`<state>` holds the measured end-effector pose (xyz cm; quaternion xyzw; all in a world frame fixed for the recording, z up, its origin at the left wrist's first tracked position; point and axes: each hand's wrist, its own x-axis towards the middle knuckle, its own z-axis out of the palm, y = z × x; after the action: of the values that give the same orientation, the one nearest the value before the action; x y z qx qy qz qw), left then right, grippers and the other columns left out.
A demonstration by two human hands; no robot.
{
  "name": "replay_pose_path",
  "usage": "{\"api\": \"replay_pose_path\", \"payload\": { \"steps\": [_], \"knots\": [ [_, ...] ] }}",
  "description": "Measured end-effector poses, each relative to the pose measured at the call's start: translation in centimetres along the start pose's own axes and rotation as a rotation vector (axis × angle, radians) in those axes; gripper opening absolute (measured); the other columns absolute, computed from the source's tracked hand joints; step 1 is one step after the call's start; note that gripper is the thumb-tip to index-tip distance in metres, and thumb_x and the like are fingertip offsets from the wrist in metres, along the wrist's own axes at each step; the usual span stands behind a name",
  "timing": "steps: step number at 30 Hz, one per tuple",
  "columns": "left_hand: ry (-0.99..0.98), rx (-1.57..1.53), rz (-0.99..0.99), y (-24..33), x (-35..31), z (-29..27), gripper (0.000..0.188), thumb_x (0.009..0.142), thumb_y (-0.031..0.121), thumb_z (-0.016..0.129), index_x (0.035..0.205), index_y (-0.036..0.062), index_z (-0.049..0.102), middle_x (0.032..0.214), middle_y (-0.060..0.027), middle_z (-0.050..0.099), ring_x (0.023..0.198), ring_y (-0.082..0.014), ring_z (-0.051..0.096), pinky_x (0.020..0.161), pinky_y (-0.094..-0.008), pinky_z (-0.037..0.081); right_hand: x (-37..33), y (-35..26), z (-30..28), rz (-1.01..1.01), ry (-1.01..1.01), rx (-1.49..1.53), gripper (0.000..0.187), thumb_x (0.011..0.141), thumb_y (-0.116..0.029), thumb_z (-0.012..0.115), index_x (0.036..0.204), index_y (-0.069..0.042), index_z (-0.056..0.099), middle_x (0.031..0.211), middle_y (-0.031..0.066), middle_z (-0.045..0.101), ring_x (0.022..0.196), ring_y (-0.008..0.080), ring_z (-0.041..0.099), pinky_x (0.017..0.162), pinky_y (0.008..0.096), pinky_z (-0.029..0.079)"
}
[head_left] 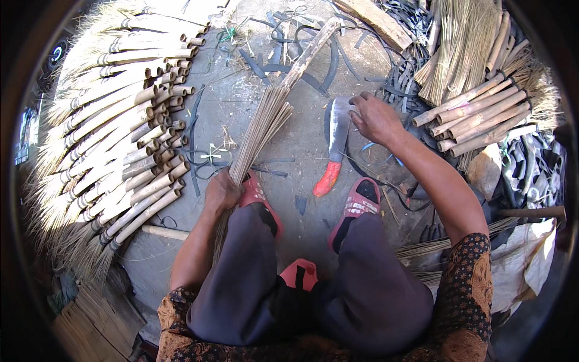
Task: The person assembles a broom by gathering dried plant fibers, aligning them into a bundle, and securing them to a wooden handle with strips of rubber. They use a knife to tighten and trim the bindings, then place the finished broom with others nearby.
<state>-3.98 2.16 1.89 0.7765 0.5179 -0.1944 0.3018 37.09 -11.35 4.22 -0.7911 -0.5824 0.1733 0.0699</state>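
Observation:
My left hand (223, 190) is closed around a bundle of thin stiff palm-like sticks (256, 130), beside my left foot. The bundle slants up and away to the right, and its far end meets a rough wooden stick (310, 53). A few sticks splay from its right side. A wide-bladed knife (338, 128) with a red-wrapped handle lies in front of my feet, handle toward me. My right hand (377, 119) is over the right edge of the blade's far end, fingers bent and apart; whether they touch the metal is unclear.
Finished brooms with bamboo handles (136, 130) are piled along the left. More bamboo-handled brooms (482, 117) and a bristle bundle (461, 51) lie at the far right. Black rubber strips (332, 63) litter the floor. A timber block (377, 24) lies at the back.

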Motion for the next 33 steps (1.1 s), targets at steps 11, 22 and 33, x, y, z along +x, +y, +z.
{"api": "replay_pose_path", "payload": {
  "steps": [11,22,33],
  "knots": [
    [-0.075,-0.001,-0.031,0.5,1.4,1.6,0.060,0.082,0.029,0.077,0.132,-0.0020,0.063,0.113,-0.0319,0.073,0.108,-0.0463,0.072,0.095,-0.0531,0.056,-6.1,0.6,11.6,0.419,-0.340,0.060,0.032,0.095,-0.033,0.071,0.109,-0.004,0.072,0.109,0.0241,0.073,0.101,0.0450,0.071,0.090,0.0544,0.057],
    [-0.107,0.051,-0.003,2.3,1.5,0.8,0.049,0.088,0.031,0.075,0.123,-0.0017,0.065,0.112,-0.0289,0.074,0.108,-0.0447,0.072,0.094,-0.0525,0.057,-6.2,-2.6,7.4,0.389,-0.115,0.941,0.021,0.104,-0.022,0.067,0.107,-0.002,0.069,0.081,0.0041,0.072,0.074,0.0110,0.066,0.071,0.0303,0.051],
    [-0.082,0.057,-0.082,2.9,1.3,1.9,0.052,0.085,0.017,0.075,0.130,-0.0038,0.059,0.112,-0.0283,0.075,0.108,-0.0421,0.074,0.092,-0.0505,0.059,-0.7,-19.2,8.0,0.344,-0.497,1.169,0.029,0.109,-0.032,0.061,0.102,-0.004,0.065,0.067,0.0026,0.063,0.052,0.0089,0.056,0.049,0.0264,0.045]
  ]
}}
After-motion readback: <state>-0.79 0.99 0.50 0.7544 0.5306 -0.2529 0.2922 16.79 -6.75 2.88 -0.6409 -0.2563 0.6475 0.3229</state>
